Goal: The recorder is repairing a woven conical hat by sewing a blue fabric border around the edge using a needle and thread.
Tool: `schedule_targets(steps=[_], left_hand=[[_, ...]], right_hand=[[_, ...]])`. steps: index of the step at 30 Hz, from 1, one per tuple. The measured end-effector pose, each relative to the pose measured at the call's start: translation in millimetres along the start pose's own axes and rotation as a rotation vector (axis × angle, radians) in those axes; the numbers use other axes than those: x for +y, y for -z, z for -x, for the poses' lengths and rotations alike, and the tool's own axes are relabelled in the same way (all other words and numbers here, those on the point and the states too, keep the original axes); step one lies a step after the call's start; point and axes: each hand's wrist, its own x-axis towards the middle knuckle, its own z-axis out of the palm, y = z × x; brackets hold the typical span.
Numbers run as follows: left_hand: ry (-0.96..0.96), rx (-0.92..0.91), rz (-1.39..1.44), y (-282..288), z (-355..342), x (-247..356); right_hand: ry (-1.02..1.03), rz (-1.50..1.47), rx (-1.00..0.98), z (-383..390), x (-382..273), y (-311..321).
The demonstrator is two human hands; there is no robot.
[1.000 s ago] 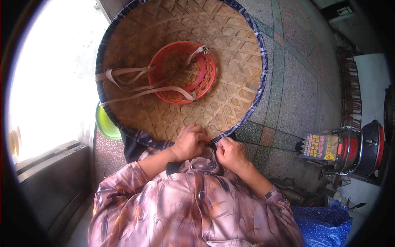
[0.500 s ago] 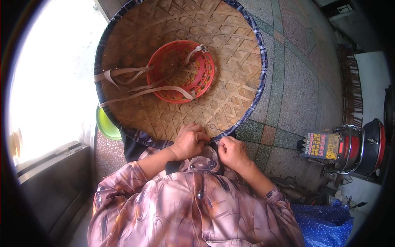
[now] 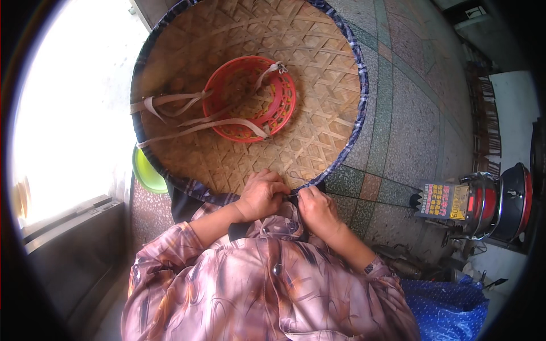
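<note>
A large round piece of woven bamboo (image 3: 318, 128), like a wide shallow hat seen from inside, leans against my lap. Dark blue plaid cloth edging (image 3: 363, 85) wraps its rim. In its middle sits a red plastic basket (image 3: 236, 137) with pale straps (image 3: 196, 129) running to the left rim. My left hand (image 3: 261, 195) grips the near rim, its curled fingers reaching over the inner side. Close beside it, my right hand (image 3: 319, 210) pinches the cloth edging. A thin dark thread seems to curve over the bamboo between them; a needle cannot be made out.
A green basin (image 3: 149, 171) shows behind the left rim, near a bright doorway. Speckled tile floor (image 3: 406, 113) stretches to the right. A motorbike's rear (image 3: 483, 204) with a plate stands at the right, and blue dotted cloth (image 3: 446, 310) lies at lower right.
My right hand has moved slightly left and up, closer to the rim and to my left hand. The left hand and the bamboo piece look unmoved.
</note>
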Motion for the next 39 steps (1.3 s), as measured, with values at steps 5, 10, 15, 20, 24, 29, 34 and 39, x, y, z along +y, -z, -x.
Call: schedule_targets(steps=[5,10,15,20,24,29,34,39], left_hand=[[0.002,0.0,0.005,0,0,1],[-0.01,0.0,-0.022,3,0,4],[-0.019,0.004,-0.024,2,0,3],[-0.021,0.003,-0.014,0,1,1],[-0.007,0.008,-0.03,3,0,5],[-0.023,0.022,-0.023,2,0,4],[-0.031,0.032,-0.017,2,1,3],[-0.039,0.026,-0.012,1,2,0]], right_hand=[[0.072,-0.129,0.081,3,6,2],[0.096,-0.151,0.089,6,7,2],[0.069,-0.181,0.078,11,9,1],[0.064,-0.189,0.094,10,8,0],[0.089,-0.132,0.149,4,10,-8],[0.05,-0.135,0.136,-1,3,-9],[0.081,-0.103,0.146,-4,0,0],[0.078,-0.046,0.02,-6,-2,10]])
